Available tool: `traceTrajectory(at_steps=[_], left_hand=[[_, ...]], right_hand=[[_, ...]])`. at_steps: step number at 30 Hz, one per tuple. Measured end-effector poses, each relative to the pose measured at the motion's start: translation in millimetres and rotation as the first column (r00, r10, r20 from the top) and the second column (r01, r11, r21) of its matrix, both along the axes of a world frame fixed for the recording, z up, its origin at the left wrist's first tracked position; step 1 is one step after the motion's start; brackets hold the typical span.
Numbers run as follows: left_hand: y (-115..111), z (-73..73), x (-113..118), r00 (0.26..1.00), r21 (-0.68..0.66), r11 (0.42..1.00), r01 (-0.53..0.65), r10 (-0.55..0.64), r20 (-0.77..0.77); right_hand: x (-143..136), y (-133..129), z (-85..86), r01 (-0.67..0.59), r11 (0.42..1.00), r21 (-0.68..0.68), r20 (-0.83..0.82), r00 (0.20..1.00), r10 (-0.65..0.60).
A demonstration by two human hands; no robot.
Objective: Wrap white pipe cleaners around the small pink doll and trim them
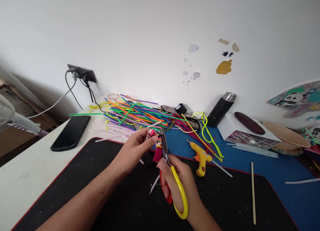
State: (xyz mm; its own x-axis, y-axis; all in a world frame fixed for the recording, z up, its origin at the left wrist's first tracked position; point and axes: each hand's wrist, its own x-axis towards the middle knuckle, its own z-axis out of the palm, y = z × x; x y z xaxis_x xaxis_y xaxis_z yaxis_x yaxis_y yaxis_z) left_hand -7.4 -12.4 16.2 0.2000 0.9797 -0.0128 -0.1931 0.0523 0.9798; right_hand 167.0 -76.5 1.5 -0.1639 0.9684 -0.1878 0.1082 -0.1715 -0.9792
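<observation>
My right hand (178, 181) is wrapped round the scissors (180, 194), which have one yellow and one red handle. The narrow scissor blades point up and away, close beside the fingertips of my left hand (138, 144). Those fingers pinch a small pink craft piece (152, 133) with a whitish part at its side. Just under the left fingertips, a small magenta figure (157, 153) with a yellow and white upper part shows next to the blades. What joins it to the pinched piece is hidden.
Colourful pipe cleaners (135, 112) are heaped behind my hands. A yellow glue gun (202, 159) lies to the right, near a black flask (222, 109) and a white box (240, 132). A phone (70, 132) lies left, and a stick (253, 192) rests on the black mat (225, 204).
</observation>
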Motion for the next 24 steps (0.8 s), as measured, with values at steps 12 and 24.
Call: traceTrajectory(at_steps=[12, 24], left_hand=[[1.0, 3.1, 3.5, 0.961, 0.081, 0.993, 0.080, -0.055, -0.271], [-2.5, 1.0, 2.7, 0.928, 0.129, 0.987, 0.092, -0.038, -0.372]], right_hand=[[1.1, 0.6, -3.4, 0.005, 0.999, -0.046, -0.088, 0.996, -0.009], [-2.4, -0.3, 4.6, -0.001, 0.998, -0.061, -0.094, 0.996, -0.004]])
